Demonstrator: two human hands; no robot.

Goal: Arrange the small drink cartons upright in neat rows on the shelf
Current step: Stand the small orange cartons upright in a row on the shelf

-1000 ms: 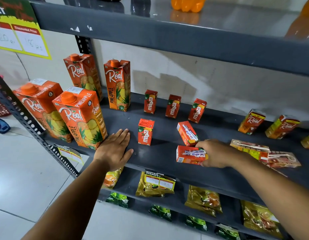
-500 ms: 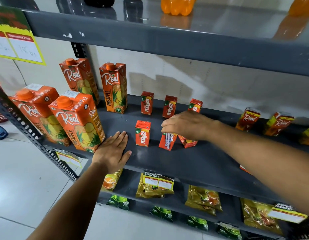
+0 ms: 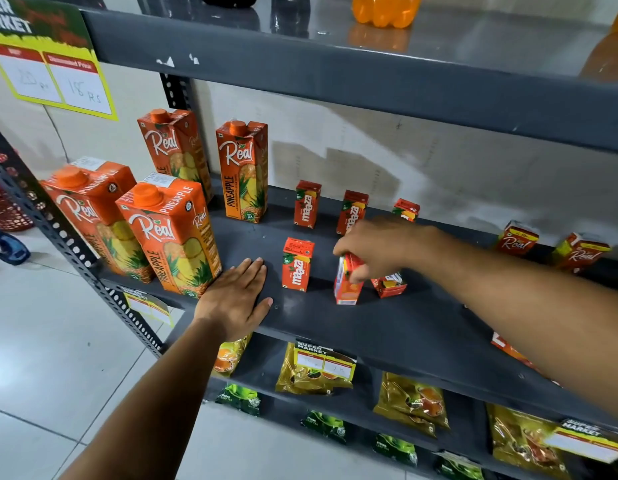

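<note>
- Pinched from above by the right hand, a small carton stands on the shelf with a slight lean; fingers closed on its top, base apparently touching the shelf
- Left hand lies flat and spread on the shelf, holding nothing, just left of the front Maaza carton
- Taking that front carton as landmark: it stands upright and alone at the start of a front row; the held carton is just to its right, and a third carton sits right of that, half hidden under the right hand (upright or tilted, I cannot tell)
- Behind the landmark a back row of three Maaza cartons stands upright, the rightmost partly covered by the wrist
- Far to its right, near the wall, two small Real cartons stand a little tilted and apart from the Maaza group
- Also to the right, at the shelf's front, something red peeks from under the forearm, perhaps another carton lying down; too hidden to say
- To the landmark's left stand four tall pineapple cartons, not part of the job
- Judgement: roughly halfway; back row done, front row one carton set and a second being placed
- Left to do, as it seems: square up the held carton, check the third, straighten the Real pair and deal with whatever lies under the arm
</note>
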